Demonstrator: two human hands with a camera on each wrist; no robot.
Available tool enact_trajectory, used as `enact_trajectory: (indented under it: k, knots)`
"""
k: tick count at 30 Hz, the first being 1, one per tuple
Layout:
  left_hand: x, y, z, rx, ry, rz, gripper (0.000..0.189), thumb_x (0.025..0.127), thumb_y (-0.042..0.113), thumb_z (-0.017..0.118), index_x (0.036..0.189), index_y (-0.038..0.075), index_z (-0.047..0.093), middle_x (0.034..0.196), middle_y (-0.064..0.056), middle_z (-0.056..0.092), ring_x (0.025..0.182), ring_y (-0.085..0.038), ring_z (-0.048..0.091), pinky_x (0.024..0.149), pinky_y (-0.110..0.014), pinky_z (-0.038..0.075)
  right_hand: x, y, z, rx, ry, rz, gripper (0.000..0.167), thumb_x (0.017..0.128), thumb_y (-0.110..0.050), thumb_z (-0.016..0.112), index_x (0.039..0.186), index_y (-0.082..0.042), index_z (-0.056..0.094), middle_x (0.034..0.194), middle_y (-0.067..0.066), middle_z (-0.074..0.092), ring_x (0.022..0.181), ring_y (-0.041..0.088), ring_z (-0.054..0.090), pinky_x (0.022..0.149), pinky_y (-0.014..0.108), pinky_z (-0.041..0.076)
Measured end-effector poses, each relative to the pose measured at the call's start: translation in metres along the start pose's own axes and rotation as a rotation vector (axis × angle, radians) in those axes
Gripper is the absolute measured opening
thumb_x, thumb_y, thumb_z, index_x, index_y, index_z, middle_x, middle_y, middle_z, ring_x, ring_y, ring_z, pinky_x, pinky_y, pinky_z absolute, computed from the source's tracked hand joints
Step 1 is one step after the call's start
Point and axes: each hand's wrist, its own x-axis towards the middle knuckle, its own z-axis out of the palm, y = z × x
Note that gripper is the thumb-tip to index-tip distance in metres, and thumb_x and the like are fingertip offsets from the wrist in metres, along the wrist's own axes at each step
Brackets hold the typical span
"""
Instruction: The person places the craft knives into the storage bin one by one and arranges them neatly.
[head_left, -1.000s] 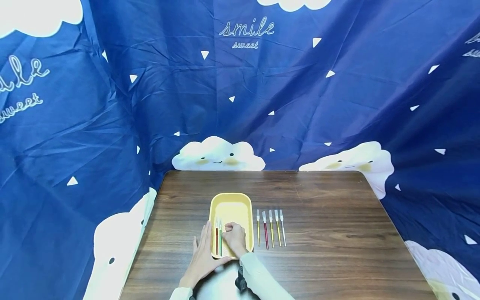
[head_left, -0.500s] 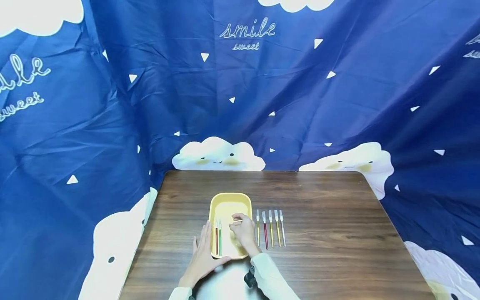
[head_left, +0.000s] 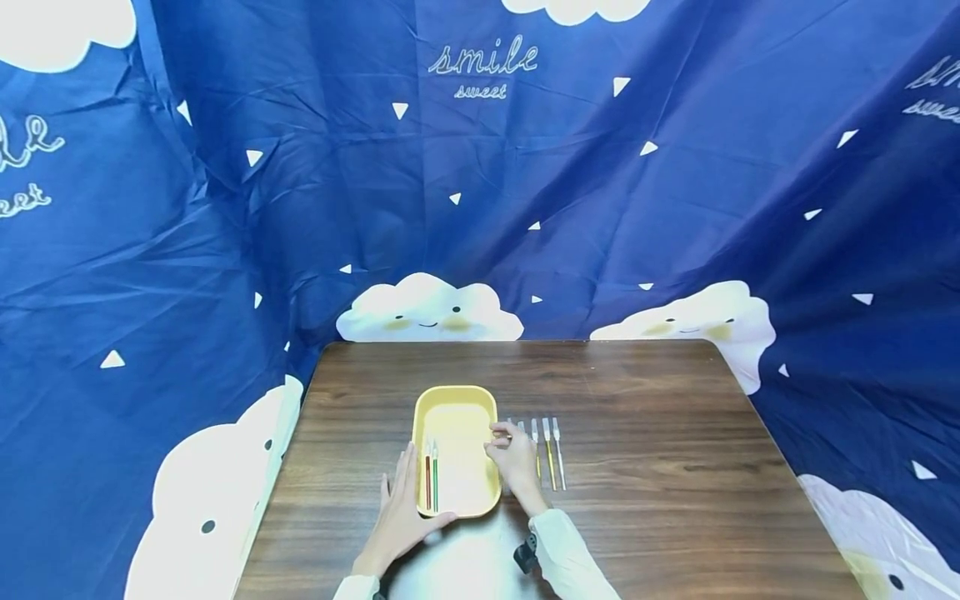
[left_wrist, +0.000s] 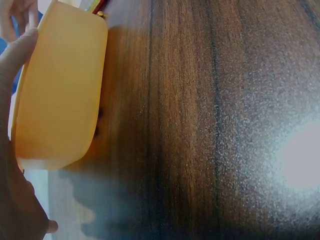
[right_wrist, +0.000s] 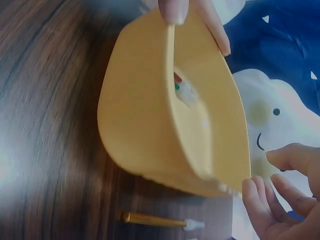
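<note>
A yellow plastic tray [head_left: 465,492] stands on the table. Two slim pen-like tools with clear caps, one red [head_left: 428,479] and one green [head_left: 435,487], lie side by side along its left inner wall. My left hand [head_left: 397,521] rests on the tray's near left corner, fingers straight along the left side and thumb along the near edge. Over the right rim hovers my right hand [head_left: 516,462], fingers loosely bent and nothing held; its thumb stands apart in the right wrist view. Beside the tray lies a row of similar capped tools, including a gold one [head_left: 550,457] and a silver one [head_left: 560,457], partly hidden by that hand.
The brown wood-grain table [head_left: 660,450] extends to the right of the row. Its far edge meets a blue cloth backdrop [head_left: 480,200] printed with clouds. A bright reflection shows on the wood at the tray's near side.
My right hand has moved right, from beside the green tool inside the tray to above the right rim and the row. My left hand stays on the tray. The view has turned slightly.
</note>
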Motion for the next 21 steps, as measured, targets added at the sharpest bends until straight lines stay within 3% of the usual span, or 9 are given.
enact_trajectory:
  k: [5, 12, 21]
  knots:
    - [-0.001, 0.0, -0.001, -0.01, -0.007, -0.002, 0.132, 0.079, 0.058, 0.088, 0.168, -0.001, 0.011, 0.175, -0.023, 0.012, 0.157, -0.051, 0.018, 0.116, -0.083, 0.007, 0.001, 0.009, -0.013, -0.008, 0.02, 0.005, 0.034, 0.077, 0.006, 0.08, 0.111, 0.007, 0.076, 0.102, 0.021, 0.077, 0.084, 0.029, 0.077, 0.086, 0.039, 0.06]
    - [-0.001, -0.001, 0.001, -0.018, -0.003, 0.002, 0.133, 0.078, 0.06, 0.088, 0.168, 0.0, 0.009, 0.174, -0.024, 0.012, 0.157, -0.051, 0.018, 0.116, -0.083, 0.007, 0.003, 0.024, -0.033, -0.063, 0.06, 0.021, 0.033, 0.078, 0.003, 0.082, 0.111, 0.004, 0.076, 0.101, 0.019, 0.078, 0.084, 0.028, 0.078, 0.095, 0.051, 0.056]
    - [-0.001, -0.001, 0.003, -0.016, 0.009, 0.013, 0.132, 0.078, 0.058, 0.088, 0.168, -0.001, 0.011, 0.175, -0.022, 0.012, 0.157, -0.051, 0.019, 0.115, -0.083, 0.007, 0.0, 0.044, -0.046, -0.089, 0.074, 0.031, 0.034, 0.078, 0.004, 0.08, 0.112, 0.006, 0.076, 0.101, 0.021, 0.078, 0.083, 0.027, 0.078, 0.09, 0.049, 0.058]
